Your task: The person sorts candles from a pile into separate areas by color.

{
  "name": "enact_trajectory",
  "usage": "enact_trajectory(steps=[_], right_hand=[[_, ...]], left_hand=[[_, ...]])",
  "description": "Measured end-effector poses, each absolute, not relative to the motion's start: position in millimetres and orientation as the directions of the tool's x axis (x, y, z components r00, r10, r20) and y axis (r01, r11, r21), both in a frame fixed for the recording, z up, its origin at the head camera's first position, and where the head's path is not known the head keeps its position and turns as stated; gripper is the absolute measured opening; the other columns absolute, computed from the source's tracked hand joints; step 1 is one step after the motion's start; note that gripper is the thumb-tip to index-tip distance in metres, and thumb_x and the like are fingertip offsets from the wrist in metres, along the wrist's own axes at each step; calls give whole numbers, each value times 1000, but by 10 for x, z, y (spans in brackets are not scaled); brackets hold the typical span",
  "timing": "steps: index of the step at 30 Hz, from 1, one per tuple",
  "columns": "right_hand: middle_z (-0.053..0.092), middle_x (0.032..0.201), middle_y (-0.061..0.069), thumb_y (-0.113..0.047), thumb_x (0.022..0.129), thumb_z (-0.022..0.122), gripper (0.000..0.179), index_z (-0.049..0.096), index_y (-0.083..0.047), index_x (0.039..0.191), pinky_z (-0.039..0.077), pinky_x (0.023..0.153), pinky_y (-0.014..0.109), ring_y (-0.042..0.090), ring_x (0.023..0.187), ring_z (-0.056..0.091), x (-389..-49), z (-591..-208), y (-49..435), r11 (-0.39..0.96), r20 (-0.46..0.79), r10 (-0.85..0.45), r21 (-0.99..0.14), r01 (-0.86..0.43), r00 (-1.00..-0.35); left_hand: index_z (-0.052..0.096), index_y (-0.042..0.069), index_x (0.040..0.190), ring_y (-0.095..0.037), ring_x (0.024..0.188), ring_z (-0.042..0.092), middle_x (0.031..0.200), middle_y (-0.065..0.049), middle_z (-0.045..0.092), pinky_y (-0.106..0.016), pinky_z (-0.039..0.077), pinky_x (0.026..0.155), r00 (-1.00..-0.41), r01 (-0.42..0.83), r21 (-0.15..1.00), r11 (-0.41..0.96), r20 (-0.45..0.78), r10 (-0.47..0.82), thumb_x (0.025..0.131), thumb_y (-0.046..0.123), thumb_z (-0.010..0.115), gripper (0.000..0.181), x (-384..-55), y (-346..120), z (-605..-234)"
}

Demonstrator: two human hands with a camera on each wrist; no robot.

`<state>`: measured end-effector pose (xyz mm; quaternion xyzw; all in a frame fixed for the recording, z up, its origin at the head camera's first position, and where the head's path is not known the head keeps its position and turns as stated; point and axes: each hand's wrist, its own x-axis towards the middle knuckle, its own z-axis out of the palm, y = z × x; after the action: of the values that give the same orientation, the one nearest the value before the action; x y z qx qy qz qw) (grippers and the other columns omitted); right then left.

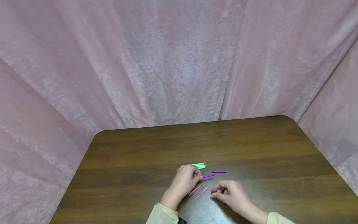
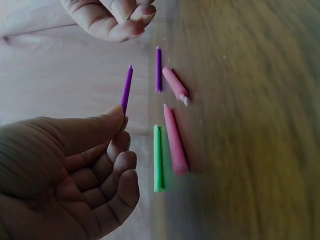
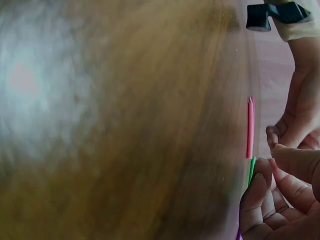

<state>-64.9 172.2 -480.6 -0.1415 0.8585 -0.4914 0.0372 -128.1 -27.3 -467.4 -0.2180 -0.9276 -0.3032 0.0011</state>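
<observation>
My left hand (image 1: 183, 180) pinches one end of a thin purple candle (image 1: 208, 176) between thumb and index finger. In the left wrist view that candle (image 2: 127, 89) points up, its small wick tip free. Behind it on the table lies a second purple candle (image 1: 219, 171). Several light green candles (image 1: 199, 165) lie side by side just past the left hand, partly hidden by it. Two pink candles, one on the left (image 1: 195, 190) and one on the right (image 1: 201, 193), lie slanted between the hands. My right hand (image 1: 232, 193) hovers loosely curled right of the pink pair, holding nothing visible.
The brown wooden table (image 1: 134, 155) has rounded far corners. Pink velvety curtains (image 1: 179, 62) hang behind it and along both sides. A black strap piece (image 1: 182, 221) shows at the left wrist, beside a pale sleeve (image 1: 162, 214).
</observation>
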Motion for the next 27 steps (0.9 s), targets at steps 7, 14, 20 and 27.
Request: enact_trajectory(steps=[7,14,20,27], right_hand=[[60,66,-14,-16,80,79,11,69,-18,77,42,49,21,-4,51,48,-608,-4830,1683,467,109,-289,-851,-240,-951],[60,68,-14,-15,80,79,10,69,-17,78,43,51,21,-4,53,48,-594,-4831,1670,476,88,-285,-851,-221,-954],[60,66,-13,-16,82,77,9,69,-16,79,42,48,21,-4,51,47,-601,-4814,1675,479,53,-290,-857,-193,-956],[59,66,-13,-16,82,78,8,69,-16,79,41,47,21,-4,50,47,-602,-4808,1677,485,48,-292,-853,-191,-955]], left_hand=[[68,16,69,1,58,44,59,15,50,-18,39,57,-902,409,570,712,133,411,79,12,79,15,-1317,-182,-4681],[69,18,70,1,59,46,59,17,51,-18,40,57,-900,405,579,708,118,419,80,15,79,14,-1354,-118,-4680],[70,18,71,1,58,45,60,16,53,-17,39,56,-887,431,582,690,134,441,80,14,79,14,-1394,-65,-4674],[71,17,71,0,60,47,60,15,53,-17,39,57,-886,433,572,697,127,447,80,15,79,12,-1426,-22,-4671]])
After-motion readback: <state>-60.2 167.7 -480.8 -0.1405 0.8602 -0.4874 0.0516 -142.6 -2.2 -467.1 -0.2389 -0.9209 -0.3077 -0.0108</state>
